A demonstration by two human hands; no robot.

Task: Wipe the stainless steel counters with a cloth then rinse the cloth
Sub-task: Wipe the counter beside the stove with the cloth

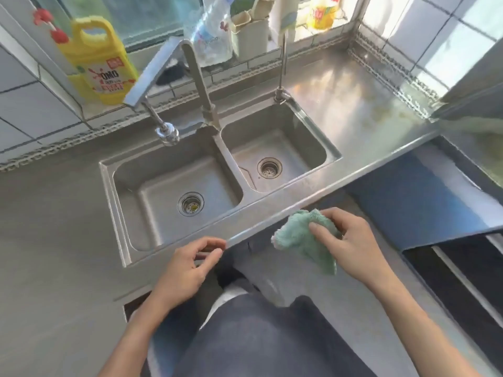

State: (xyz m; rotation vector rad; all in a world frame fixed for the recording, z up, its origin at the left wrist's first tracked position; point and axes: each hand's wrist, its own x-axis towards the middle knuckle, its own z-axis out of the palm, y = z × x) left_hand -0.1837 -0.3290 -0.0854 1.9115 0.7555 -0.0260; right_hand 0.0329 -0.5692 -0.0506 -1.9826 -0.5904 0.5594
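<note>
1. Dark trousers (261, 336) fill the bottom of the view, closest to the lens, with both bare forearms reaching forward on either side of them.
2. Right hand (345, 240) has the green cloth (304, 240) bunched between thumb and fingers, a firm pinch, and the cloth hangs in the air just in front of the counter edge, not touching the steel.
3. Left hand (187, 265) sits at the front lip of the counter (353, 110), fingers loosely curled and holding nothing; fingertips look to be right at the edge, though actual contact is hard to call.
4. Straight ahead is the double sink (168, 183): both basins bare, a drain strainer in each, the left basin larger.
5. Tall faucet (198, 77) rises behind the divider, its spout swung out over the left basin.
6. Second, thinner tap (283, 63) stands at the back corner of the right basin.
7. Up on the tiled ledge at left, a yellow detergent jug (100, 63) stands upright by the window.
8. Sunlight glares off the counter stretch to the right of the sink.
</note>
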